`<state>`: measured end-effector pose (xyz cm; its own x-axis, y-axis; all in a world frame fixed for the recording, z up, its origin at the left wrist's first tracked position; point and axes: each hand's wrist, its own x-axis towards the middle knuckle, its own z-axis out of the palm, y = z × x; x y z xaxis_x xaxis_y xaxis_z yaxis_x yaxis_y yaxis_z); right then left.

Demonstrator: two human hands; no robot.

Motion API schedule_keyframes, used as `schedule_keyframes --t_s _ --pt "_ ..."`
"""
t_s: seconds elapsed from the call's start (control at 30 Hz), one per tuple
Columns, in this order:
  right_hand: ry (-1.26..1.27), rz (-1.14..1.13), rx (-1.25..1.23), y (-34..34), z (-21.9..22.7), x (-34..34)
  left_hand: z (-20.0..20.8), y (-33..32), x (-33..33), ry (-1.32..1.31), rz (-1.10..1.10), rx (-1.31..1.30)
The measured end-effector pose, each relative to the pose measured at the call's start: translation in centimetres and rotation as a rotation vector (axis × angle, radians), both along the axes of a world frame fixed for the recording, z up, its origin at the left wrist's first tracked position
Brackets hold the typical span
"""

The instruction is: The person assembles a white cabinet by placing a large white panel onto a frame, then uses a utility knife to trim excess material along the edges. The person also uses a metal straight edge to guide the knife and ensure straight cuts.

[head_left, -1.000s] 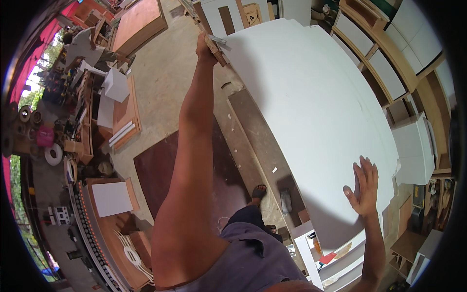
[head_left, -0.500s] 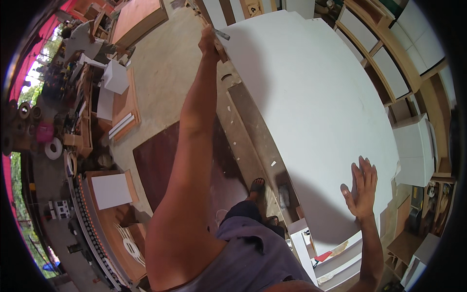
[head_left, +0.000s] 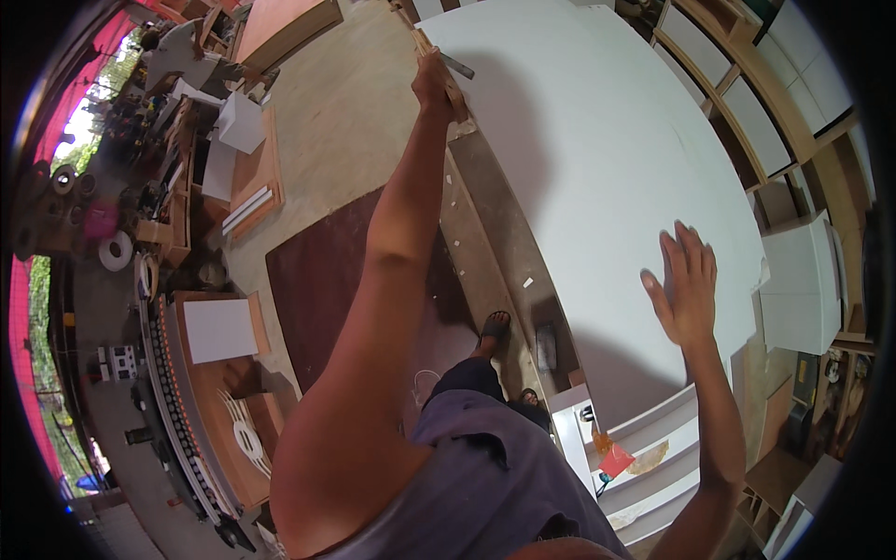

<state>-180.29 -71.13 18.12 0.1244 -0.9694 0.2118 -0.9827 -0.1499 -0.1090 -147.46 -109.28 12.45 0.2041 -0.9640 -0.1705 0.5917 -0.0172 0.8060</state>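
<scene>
A large white sheet lies flat, stretching from my right side far ahead. My right hand rests on it, or just over it, near its right edge, palm down with the fingers spread. My left arm reaches far forward along the sheet's left edge. There my left hand is closed round a piece of wood. A short dark grey bar juts from beside the fist over the sheet; whether it joins the wood I cannot tell.
White slatted framework shows by the sheet's near end, with a red piece on it. A dark brown panel lies left of my legs. Cabinets stand at right. Another person is at far left.
The white sheet has slid away from me, uncovering more of the slatted framework. My right hand has gone forward with it. My left hand still grips the wood.
</scene>
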Motion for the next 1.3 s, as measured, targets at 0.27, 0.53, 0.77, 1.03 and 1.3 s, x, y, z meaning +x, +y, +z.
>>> schedule_keyframes --t_s 0.27,0.53,0.77,1.03,1.3 --pt "-0.033 0.016 -0.142 1.4 -1.3 -1.0 -0.3 16.1 -4.7 0.085 -0.100 -0.053" --pt "-0.006 -0.024 -0.237 2.0 -3.1 -1.9 -1.9 30.6 -8.8 0.100 -0.185 -0.050" --pt "0.014 -0.092 -0.205 2.2 -3.6 -2.0 0.8 43.2 -12.9 -0.010 -0.117 0.025" --pt "-0.080 -0.111 -0.183 2.8 -3.5 -2.1 -2.7 54.2 -16.1 -0.078 0.044 0.034" --pt "-0.156 -0.102 -0.051 4.4 -0.7 -1.1 -2.7 66.2 -17.6 -0.150 -0.170 0.029"
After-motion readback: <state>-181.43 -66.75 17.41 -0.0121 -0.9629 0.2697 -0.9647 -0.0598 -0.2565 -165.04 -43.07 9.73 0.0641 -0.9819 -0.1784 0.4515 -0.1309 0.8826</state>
